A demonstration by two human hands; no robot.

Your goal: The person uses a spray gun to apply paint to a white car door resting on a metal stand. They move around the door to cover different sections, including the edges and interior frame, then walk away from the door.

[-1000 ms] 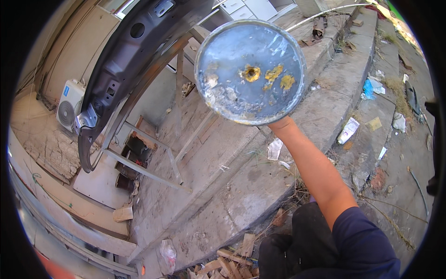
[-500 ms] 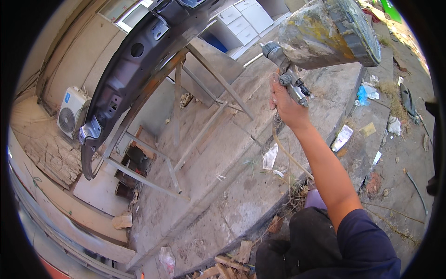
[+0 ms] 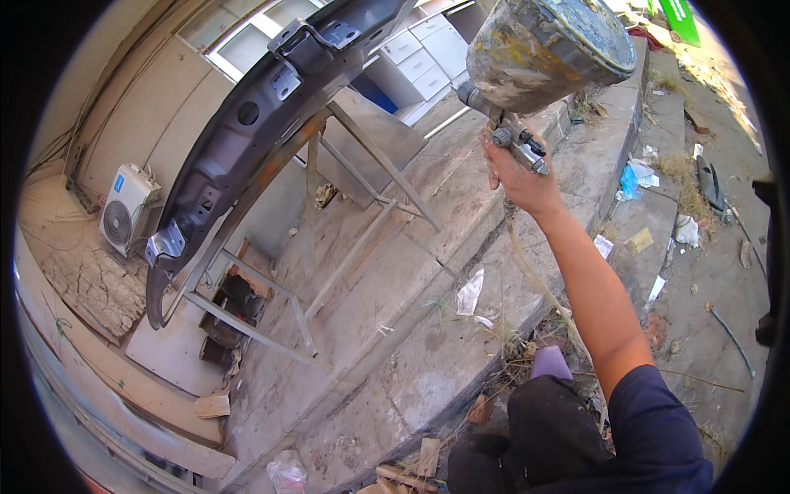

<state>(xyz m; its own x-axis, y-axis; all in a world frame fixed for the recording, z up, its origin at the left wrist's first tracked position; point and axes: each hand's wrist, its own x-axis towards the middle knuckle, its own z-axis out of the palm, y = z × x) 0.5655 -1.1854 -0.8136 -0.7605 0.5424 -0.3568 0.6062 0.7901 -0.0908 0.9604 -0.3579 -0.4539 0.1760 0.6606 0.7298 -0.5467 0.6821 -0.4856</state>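
Gripping the handle of a paint spray gun (image 3: 517,144), the right hand (image 3: 520,183) is closed around it at about 1 o'clock in the head view, arm stretched up and forward. The gun's big metal cup (image 3: 547,49), crusted with old paint, sits on top and tilts over toward 2 o'clock, likely because gravity has to feed the paint down into the gun body. A pale hose (image 3: 535,276) trails from the grip down along the forearm, left slack so it seems not to tug the wrist.

The dark grey car body panel (image 3: 255,140) arches from 12 o'clock down to 9 o'clock. It rests on a stand of bare metal bars (image 3: 329,239), raised off the concrete floor (image 3: 395,346), which probably lets spray reach its edges and underside. The gun is near the panel's upper end, apart from it.

An air-conditioner unit (image 3: 125,207) sits at 9 o'clock, white drawers (image 3: 415,62) at 12 o'clock, and litter lies at 3 o'clock. The left hand is out of view, so I cannot tell its state.
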